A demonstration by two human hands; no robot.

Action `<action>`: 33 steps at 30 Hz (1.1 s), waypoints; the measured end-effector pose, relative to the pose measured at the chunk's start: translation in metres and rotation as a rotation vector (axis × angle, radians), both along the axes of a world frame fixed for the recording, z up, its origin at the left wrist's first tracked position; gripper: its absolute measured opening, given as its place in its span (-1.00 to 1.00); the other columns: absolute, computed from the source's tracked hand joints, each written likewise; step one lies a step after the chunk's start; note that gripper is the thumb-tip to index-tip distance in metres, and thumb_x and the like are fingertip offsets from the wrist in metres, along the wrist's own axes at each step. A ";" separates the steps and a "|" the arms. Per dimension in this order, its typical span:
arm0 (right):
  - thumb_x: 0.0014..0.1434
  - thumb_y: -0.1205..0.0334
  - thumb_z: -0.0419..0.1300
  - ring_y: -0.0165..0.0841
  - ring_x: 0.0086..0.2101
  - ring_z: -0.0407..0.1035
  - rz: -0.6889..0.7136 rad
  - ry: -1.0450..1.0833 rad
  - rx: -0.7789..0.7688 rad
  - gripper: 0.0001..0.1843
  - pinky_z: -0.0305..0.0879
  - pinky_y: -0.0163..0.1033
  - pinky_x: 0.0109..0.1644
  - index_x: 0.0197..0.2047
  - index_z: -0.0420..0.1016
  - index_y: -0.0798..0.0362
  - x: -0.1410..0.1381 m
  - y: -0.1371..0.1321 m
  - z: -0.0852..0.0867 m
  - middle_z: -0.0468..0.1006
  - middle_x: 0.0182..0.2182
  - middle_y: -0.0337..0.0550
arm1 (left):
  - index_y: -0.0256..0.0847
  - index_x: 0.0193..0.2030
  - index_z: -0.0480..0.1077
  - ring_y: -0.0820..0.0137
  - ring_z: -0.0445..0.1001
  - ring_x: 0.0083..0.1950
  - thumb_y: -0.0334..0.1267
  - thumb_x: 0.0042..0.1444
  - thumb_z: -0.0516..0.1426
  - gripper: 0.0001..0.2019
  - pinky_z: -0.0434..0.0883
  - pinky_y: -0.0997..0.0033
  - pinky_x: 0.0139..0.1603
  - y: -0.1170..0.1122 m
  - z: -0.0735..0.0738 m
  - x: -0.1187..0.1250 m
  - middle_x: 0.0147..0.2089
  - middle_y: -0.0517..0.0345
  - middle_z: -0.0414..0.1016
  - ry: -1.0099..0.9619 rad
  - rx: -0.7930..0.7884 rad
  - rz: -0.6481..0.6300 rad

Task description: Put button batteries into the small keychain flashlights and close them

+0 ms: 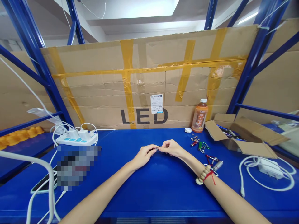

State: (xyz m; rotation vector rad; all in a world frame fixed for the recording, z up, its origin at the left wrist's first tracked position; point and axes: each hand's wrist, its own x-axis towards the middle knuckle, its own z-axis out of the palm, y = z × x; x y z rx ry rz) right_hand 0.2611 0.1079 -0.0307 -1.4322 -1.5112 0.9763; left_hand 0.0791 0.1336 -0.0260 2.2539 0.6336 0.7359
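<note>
Over the middle of the blue tabletop, my left hand (145, 155) and my right hand (172, 147) meet with their fingertips pinched together. Between them is a small dark, shiny metal piece (157, 149); it is mostly covered by the fingers and its kind is too small to make out. Both hands are closed on it. Beyond my right forearm lie a green carabiner-like clip (200, 146), a small red cylinder (194, 143) and a silver cylinder (218, 165) beside red metal pieces (211, 159).
At the right stands an open cardboard box (254, 148) with small metallic items, near a white cable and charger (271, 168). An orange drink bottle (200, 116) is at the back. A power strip (77, 140) and phone (44, 183) lie left. Cardboard (100, 102) walls the rear.
</note>
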 end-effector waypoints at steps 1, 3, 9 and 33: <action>-0.29 -0.08 0.32 -0.59 -0.70 0.07 0.000 0.000 0.045 -0.57 -0.04 -0.42 -0.64 -0.65 0.31 0.12 0.000 0.002 -0.002 0.27 -0.74 -0.37 | -0.25 -0.10 0.40 0.40 0.37 -0.31 -0.23 0.16 -0.06 -0.70 0.29 0.45 -0.20 0.001 0.000 0.000 -0.24 0.08 0.49 -0.004 0.000 0.016; -0.23 -0.07 0.30 -0.56 -0.63 0.14 -0.028 -0.020 0.153 -0.60 0.04 -0.42 -0.57 -0.60 0.37 0.13 0.000 0.005 -0.006 0.34 -0.67 -0.32 | -0.28 -0.09 0.39 0.41 0.35 -0.33 -0.23 0.16 -0.07 -0.69 0.28 0.45 -0.22 0.002 -0.001 0.002 -0.27 0.08 0.47 -0.019 -0.012 0.060; -0.14 0.04 0.30 -0.51 -0.55 0.22 -0.142 -0.145 0.475 -0.72 0.20 -0.35 -0.43 -0.42 0.53 0.08 -0.004 0.003 0.001 0.43 -0.46 -0.22 | -0.34 -0.06 0.37 0.46 0.19 -0.44 -0.20 0.16 -0.09 -0.64 0.19 0.46 -0.34 0.007 -0.004 0.009 -0.50 0.21 0.24 -0.098 -0.126 0.078; 0.12 0.12 0.14 -0.44 -0.31 0.34 0.271 -0.670 0.669 -0.79 0.18 -0.40 -0.34 -0.45 0.49 0.02 0.002 -0.021 0.030 0.45 -0.35 -0.22 | -0.27 -0.13 0.37 0.49 0.25 -0.26 -0.15 0.15 0.00 -0.72 0.23 0.47 -0.11 0.014 0.005 -0.005 -0.23 0.13 0.34 0.021 -0.542 -0.273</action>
